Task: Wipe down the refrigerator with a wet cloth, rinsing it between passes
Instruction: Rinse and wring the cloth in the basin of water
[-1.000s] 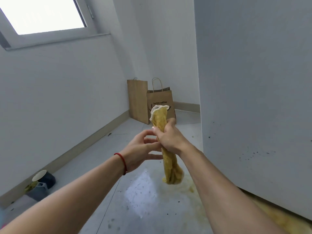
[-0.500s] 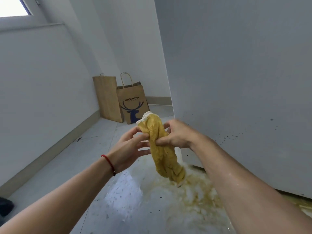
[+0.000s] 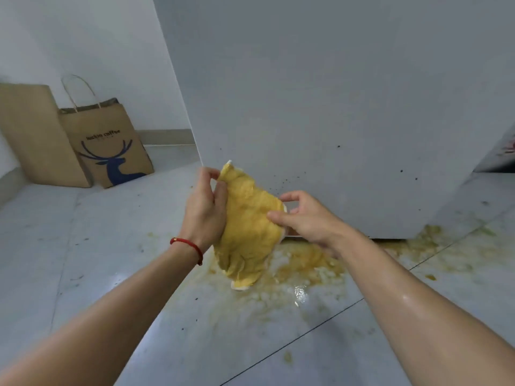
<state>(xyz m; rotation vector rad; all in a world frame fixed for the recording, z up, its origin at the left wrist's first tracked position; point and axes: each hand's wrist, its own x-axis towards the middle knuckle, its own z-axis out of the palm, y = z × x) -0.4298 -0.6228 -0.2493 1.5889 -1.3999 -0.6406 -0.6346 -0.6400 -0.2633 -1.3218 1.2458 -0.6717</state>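
A yellow-stained wet cloth (image 3: 248, 232) hangs spread between my hands, in front of the lower side of the white refrigerator (image 3: 320, 107). My left hand (image 3: 204, 208), with a red string at the wrist, pinches the cloth's upper left edge. My right hand (image 3: 303, 218) pinches its right edge near a white corner. The cloth's lower end dangles just above the floor. Small dark specks dot the refrigerator's lower panel near the cloth.
A yellow foamy puddle (image 3: 301, 271) spreads on the grey tiled floor below the refrigerator's base. Two brown paper bags (image 3: 103, 143) lean on the wall at the back left. A skirting board runs along the walls.
The cloth was twisted into a rope and is now untwisted and opened out between both hands. My view has swung right and down toward the refrigerator's base.
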